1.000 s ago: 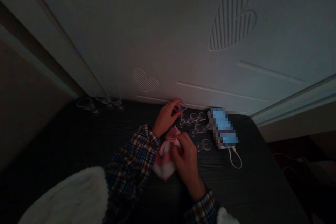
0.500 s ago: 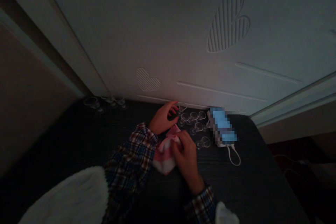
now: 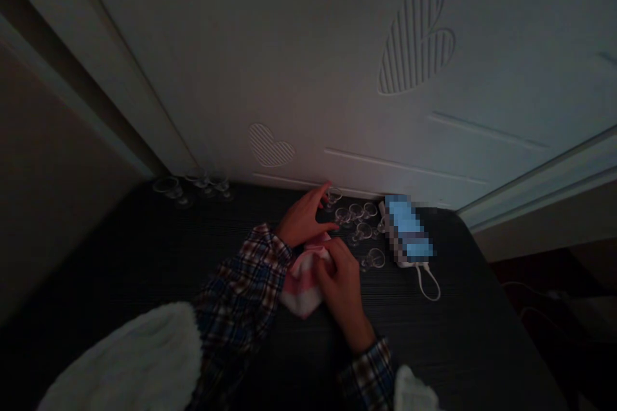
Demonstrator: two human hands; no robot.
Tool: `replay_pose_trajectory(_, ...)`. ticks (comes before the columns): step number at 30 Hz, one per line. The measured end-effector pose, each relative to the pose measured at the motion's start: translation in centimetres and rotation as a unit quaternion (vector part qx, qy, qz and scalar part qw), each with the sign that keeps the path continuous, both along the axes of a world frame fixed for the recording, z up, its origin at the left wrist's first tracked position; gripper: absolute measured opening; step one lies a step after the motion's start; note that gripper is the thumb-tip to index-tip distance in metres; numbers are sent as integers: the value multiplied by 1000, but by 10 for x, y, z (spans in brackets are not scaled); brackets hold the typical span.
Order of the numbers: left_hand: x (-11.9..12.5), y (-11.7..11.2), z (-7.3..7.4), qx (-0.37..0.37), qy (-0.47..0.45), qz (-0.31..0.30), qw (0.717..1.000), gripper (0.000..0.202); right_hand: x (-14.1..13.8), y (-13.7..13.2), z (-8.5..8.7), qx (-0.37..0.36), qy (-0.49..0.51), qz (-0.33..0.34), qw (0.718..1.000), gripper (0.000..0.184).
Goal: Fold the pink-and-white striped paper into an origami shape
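Note:
My right hand grips a pink and white cloth, bunched up on the dark tabletop. Just above it, my left hand reaches out with thumb and fingers spread, nothing held between them. Its fingertips are beside a clear ringed piece near the white panel; whether they touch it I cannot tell. Several similar clear pieces, each with a ring and a rounded base, are grouped to the right of that hand. One of these, a lone ringed piece, lies nearer to me, right of my right hand.
A phone-like device with a lit blue screen, blurred out, rests at the right with a white cord loop. More clear ringed pieces stand at the far left corner. A white panel with carved hearts rises behind the table.
My left hand has opened wider, its thumb swinging right toward the clear pieces. My right hand keeps its hold on the cloth, nearly unmoved.

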State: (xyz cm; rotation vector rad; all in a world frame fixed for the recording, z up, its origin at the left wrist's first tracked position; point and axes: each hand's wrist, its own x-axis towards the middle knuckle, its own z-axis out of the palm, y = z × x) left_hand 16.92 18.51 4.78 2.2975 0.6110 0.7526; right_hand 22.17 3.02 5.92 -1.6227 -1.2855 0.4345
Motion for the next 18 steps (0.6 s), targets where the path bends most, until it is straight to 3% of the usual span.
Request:
replay_pose_trajectory(6, 7, 0, 0, 22, 5, 28, 999, 89, 0, 1, 2, -10, -5, -5, 1000, 16)
replay_pose_trajectory(18, 4, 3, -2, 22, -11, 7, 1000, 69, 0, 1, 1, -3, -15, -5, 1000, 15)
